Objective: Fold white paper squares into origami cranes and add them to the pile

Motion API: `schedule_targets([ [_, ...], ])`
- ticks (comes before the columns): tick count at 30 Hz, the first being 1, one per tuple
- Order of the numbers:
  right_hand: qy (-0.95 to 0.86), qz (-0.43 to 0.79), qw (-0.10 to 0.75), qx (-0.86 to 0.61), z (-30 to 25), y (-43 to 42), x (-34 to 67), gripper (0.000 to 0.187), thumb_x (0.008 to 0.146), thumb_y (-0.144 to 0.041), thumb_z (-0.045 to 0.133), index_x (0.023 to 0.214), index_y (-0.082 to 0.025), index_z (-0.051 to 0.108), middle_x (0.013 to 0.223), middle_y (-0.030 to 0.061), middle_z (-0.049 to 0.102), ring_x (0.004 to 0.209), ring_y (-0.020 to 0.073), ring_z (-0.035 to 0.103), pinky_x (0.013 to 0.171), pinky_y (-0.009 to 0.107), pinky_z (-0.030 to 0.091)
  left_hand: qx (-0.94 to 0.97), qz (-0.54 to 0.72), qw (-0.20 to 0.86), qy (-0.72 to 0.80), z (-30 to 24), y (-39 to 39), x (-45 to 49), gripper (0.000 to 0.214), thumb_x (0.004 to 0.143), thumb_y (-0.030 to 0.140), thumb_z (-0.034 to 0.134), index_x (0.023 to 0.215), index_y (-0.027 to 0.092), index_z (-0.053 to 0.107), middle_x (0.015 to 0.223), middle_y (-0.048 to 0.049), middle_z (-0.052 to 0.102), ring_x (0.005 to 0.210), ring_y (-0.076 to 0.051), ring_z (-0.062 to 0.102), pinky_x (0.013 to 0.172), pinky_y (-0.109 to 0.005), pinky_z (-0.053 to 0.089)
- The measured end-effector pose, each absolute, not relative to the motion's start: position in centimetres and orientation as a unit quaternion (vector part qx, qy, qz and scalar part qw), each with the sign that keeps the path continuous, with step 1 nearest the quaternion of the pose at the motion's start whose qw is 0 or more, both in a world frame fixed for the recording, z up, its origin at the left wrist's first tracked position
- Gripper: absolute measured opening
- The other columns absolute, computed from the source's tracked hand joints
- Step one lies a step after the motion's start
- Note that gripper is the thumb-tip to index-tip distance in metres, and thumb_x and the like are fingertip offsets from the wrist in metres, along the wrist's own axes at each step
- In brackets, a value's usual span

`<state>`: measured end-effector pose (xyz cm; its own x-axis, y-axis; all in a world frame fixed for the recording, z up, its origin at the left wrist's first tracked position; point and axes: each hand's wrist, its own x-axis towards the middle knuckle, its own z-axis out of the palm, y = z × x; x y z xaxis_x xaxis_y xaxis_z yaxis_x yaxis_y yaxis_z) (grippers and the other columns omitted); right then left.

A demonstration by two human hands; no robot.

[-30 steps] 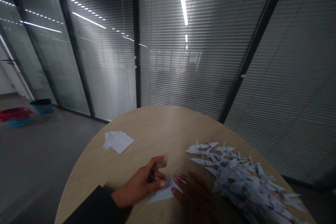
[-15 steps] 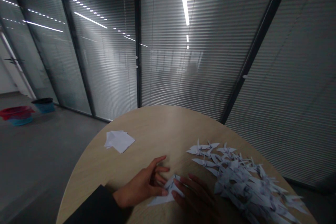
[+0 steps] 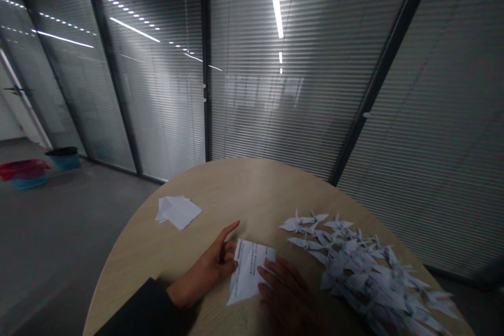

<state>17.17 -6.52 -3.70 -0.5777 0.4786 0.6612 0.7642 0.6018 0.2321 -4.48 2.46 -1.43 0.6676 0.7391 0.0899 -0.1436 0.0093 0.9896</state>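
Observation:
A white folded paper [image 3: 249, 273] with lines of dark print stands between my hands, tilted just above the table. My left hand [image 3: 208, 273], in a dark sleeve, pinches its left edge between thumb and bent fingers, and the index finger points away from the paper. On the other side, my right hand [image 3: 289, 294] lies in shadow with its fingers over the right part of the paper; its thumb is hard to make out. Right of that hand spreads a pile of folded paper cranes [image 3: 366, 273].
A small stack of white paper sheets [image 3: 181, 212] lies at the left of the round wooden table [image 3: 252, 184]. Glass partitions with blinds [image 3: 275, 115] rise behind the table. Two bins, one with a red liner [image 3: 25, 170] and one with a black liner [image 3: 63, 153], stand on the floor.
The paper has been opened out into a larger, printed face and raised from its flatter position. My left hand has shifted slightly left and away from me.

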Motion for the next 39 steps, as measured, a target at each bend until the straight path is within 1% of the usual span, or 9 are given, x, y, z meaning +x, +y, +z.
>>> schedule_targets([
  [3, -0.821, -0.267, 0.338, -0.375, -5.0, -6.1, 16.7, 0.02, 0.094, -0.016, 0.042, 0.093, -0.017, 0.062, 0.105, 0.0082, 0.07, 0.112, 0.02, 0.059, 0.103, 0.041, 0.047, 0.618, 0.312, 0.677, 0.25, -0.6, 1.7, -4.4, 0.084, 0.077, 0.02, 0.068, 0.147, 0.029, 0.021, 0.097, -0.0015, 0.051, 0.081, -0.014, 0.05, 0.076, -0.031, 0.038],
  [5, -0.823, -0.272, 0.341, -0.364, -5.0, -6.0, 16.6, 0.022, 0.092, -0.011, 0.04, 0.096, -0.015, 0.061, 0.103, 0.0079, 0.07, 0.111, 0.0186, 0.059, 0.103, 0.041, 0.048, 0.611, 0.298, 0.696, 0.23, -0.2, 1.2, -4.4, 0.085, 0.077, 0.018, 0.068, 0.147, 0.03, 0.022, 0.106, -0.004, 0.053, 0.094, -0.019, 0.053, 0.084, -0.036, 0.039],
  [7, -0.852, -0.269, 0.297, -0.339, -4.4, -6.2, 16.6, 0.026, 0.092, -0.008, 0.04, 0.105, -0.016, 0.061, 0.106, 0.0049, 0.07, 0.111, 0.0165, 0.059, 0.101, 0.035, 0.049, 0.61, 0.281, 0.712, 0.205, 0.0, 1.0, -4.3, 0.083, 0.077, 0.016, 0.068, 0.146, 0.03, 0.025, 0.113, -0.0052, 0.054, 0.105, -0.022, 0.053, 0.092, -0.04, 0.038],
  [11, -0.848, -0.257, 0.309, -0.347, -3.2, -6.6, 16.2, 0.03, 0.094, -0.009, 0.035, 0.108, -0.016, 0.061, 0.098, 0.0023, 0.07, 0.1, 0.0145, 0.062, 0.104, 0.034, 0.046, 0.648, 0.261, 0.686, 0.203, -0.4, 1.0, -4.3, 0.068, 0.076, 0.011, 0.064, 0.139, 0.028, 0.042, 0.123, -0.0064, 0.055, 0.115, -0.024, 0.05, 0.1, -0.043, 0.034],
  [14, -0.835, -0.25, 0.334, -0.357, -3.4, -6.6, 15.6, 0.03, 0.094, -0.008, 0.035, 0.105, -0.017, 0.061, 0.092, 0.0024, 0.068, 0.095, 0.0144, 0.062, 0.105, 0.035, 0.044, 0.705, 0.26, 0.612, 0.247, -0.9, 1.3, -4.5, 0.055, 0.076, 0.008, 0.06, 0.128, 0.026, 0.055, 0.126, -0.0058, 0.055, 0.113, -0.024, 0.05, 0.099, -0.043, 0.035],
  [17, -0.829, -0.257, 0.343, -0.359, -3.8, -6.4, 15.3, 0.027, 0.092, -0.006, 0.036, 0.099, -0.017, 0.06, 0.087, 0.0025, 0.064, 0.091, 0.0146, 0.061, 0.104, 0.036, 0.044, 0.729, 0.258, 0.57, 0.279, -1.0, 1.5, -4.6, 0.053, 0.076, 0.006, 0.058, 0.126, 0.025, 0.057, 0.123, -0.0058, 0.057, 0.108, -0.023, 0.053, 0.095, -0.04, 0.039],
  [27, -0.81, -0.276, 0.369, -0.362, -3.3, -6.6, 15.8, 0.028, 0.09, -0.004, 0.036, 0.089, -0.019, 0.059, 0.08, 0.001, 0.064, 0.086, 0.015, 0.061, 0.104, 0.033, 0.043, 0.711, 0.294, 0.561, 0.307, -1.6, 2.2, -4.4, 0.045, 0.08, 0.014, 0.061, 0.124, 0.02, 0.059, 0.117, -0.0083, 0.063, 0.109, -0.024, 0.055, 0.094, -0.038, 0.043],
  [31, -0.815, -0.277, 0.332, -0.385, -3.3, -6.7, 16.4, 0.028, 0.084, -0.001, 0.041, 0.092, -0.02, 0.06, 0.084, 0.0013, 0.067, 0.089, 0.0163, 0.063, 0.099, 0.031, 0.046, 0.747, 0.304, 0.479, 0.345, -2.2, 2.6, -4.5, 0.038, 0.08, 0.014, 0.058, 0.118, 0.018, 0.063, 0.119, -0.0111, 0.063, 0.107, -0.025, 0.057, 0.094, -0.038, 0.044],
  [39, -0.823, -0.266, 0.282, -0.414, -3.1, -6.8, 16.9, 0.024, 0.081, -0.002, 0.049, 0.089, -0.021, 0.06, 0.083, 0.0007, 0.07, 0.083, 0.0157, 0.065, 0.088, 0.026, 0.048, 0.837, 0.273, 0.322, 0.349, -2.3, 2.5, -4.6, 0.034, 0.08, 0.007, 0.053, 0.108, 0.021, 0.066, 0.106, -0.0074, 0.067, 0.098, -0.021, 0.061, 0.088, -0.035, 0.048],
])
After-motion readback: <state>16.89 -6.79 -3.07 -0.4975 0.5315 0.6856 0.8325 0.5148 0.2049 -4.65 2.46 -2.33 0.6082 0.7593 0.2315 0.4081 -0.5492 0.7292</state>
